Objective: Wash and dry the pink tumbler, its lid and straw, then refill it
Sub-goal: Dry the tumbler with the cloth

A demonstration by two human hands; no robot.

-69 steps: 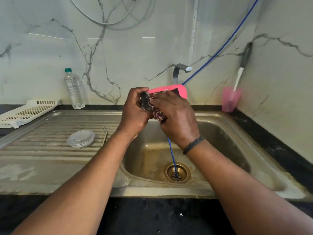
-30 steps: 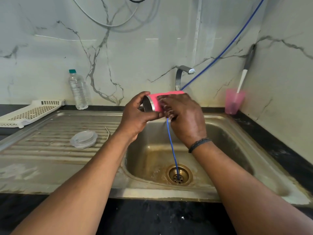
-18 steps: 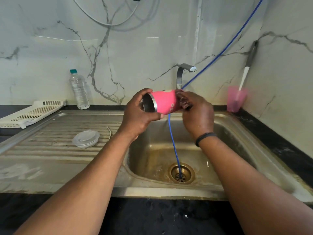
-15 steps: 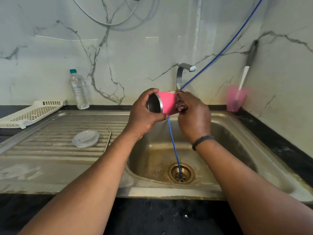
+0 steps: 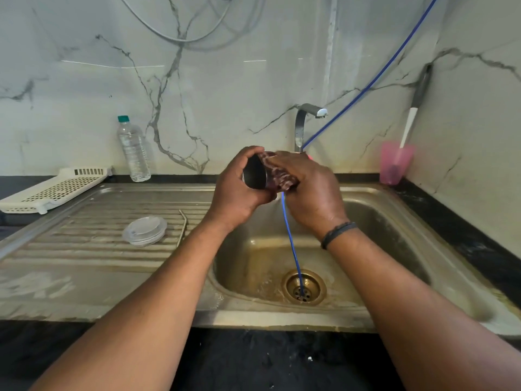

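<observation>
Left hand (image 5: 239, 193) grips my pink tumbler (image 5: 255, 176) at its steel rim above the sink (image 5: 394, 210) basin's back edge while my right hand (image 5: 307, 187) wraps a cloth (image 5: 279, 176) round its rigid, likely wet-slick wall, so I hold the rim end firmly.

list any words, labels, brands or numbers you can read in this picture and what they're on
None can be read.
Water bottle: clear plastic, no label or print shows.
Tumbler: held in the left hand, its side covered by the cloth under the right hand; any logo is hidden.
Pink cup: plain, a bit blurred.
Lid: clear, no marking shows.
</observation>
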